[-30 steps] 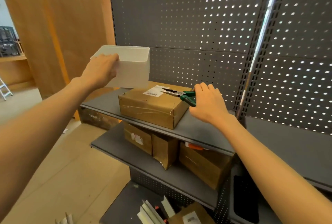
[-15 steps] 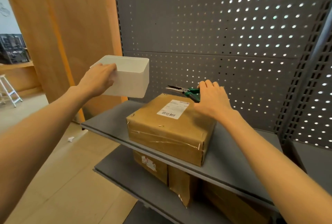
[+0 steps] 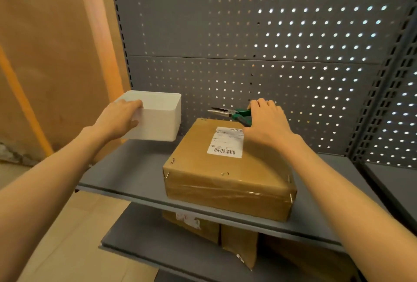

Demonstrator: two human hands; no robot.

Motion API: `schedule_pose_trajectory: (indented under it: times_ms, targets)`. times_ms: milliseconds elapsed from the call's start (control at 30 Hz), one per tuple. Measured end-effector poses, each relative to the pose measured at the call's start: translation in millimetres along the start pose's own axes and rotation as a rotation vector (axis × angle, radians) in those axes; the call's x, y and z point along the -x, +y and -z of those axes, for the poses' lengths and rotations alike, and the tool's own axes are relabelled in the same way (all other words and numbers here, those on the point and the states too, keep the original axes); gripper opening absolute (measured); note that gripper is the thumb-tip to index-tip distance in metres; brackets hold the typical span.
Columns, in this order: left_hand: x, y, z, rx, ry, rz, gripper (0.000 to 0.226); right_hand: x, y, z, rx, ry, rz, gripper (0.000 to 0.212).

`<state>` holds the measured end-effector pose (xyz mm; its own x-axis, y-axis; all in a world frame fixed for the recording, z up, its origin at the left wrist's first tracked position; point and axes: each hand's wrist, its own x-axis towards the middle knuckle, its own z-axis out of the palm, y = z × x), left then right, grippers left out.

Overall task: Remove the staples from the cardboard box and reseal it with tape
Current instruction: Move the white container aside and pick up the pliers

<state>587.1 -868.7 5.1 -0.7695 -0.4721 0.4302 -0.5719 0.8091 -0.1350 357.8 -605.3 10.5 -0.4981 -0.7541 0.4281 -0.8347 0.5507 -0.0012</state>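
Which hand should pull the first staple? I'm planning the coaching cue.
Probably the right hand: it already holds the green-handled pliers just above the cardboard box, whose staples sit along its front edges. The left hand is occupied gripping the white bin.

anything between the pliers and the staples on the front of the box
Nothing visible does. The right hand holds the pliers behind the cardboard box; its top and front-edge staples lie uncovered.
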Motion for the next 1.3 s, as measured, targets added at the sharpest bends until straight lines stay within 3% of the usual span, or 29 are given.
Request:
schedule_pose_trajectory:
  times_ms: [400, 833, 900, 1000, 1067, 1167, 1300]
  targets:
    - [-11.1, -30.5, -56.8, 0.099, -0.033, -0.151, 0.02, 20.4, -38.3, 0.2, 0.075, -0.053, -0.241, 0.051]
    - [-25.9, -31.6, -86.0, 0.128, -0.013, -0.162, 0.02, 21.3, -44.7, -6.4, 0.095, -0.091, -0.302, 0.051]
    - [-27.3, -32.1, -86.2, 0.13, -0.033, -0.149, 0.025, 20.8, -44.7, -7.1, 0.082, -0.097, -0.303, 0.05]
    - [-23.8, -29.6, -87.5, 0.162, -0.03, -0.129, 0.05, 20.3, -44.1, -5.5, 0.035, -0.112, -0.273, 0.051]
    - [-12.7, -20.6, -86.1, 0.303, 0.049, -0.113, 0.057, 22.3, -44.1, -3.1, -0.014, -0.126, -0.226, 0.05]
    - [19.9, 8.5, -75.2, 0.762, 0.115, -0.026, 0.045, 30.6, -48.0, 2.4, -0.087, -0.138, -0.146, 0.048]
    - [72.8, 59.0, -61.7, 1.362, -0.063, 0.077, 0.038, 45.0, -61.4, 11.1, -0.169, -0.174, -0.05, 0.046]
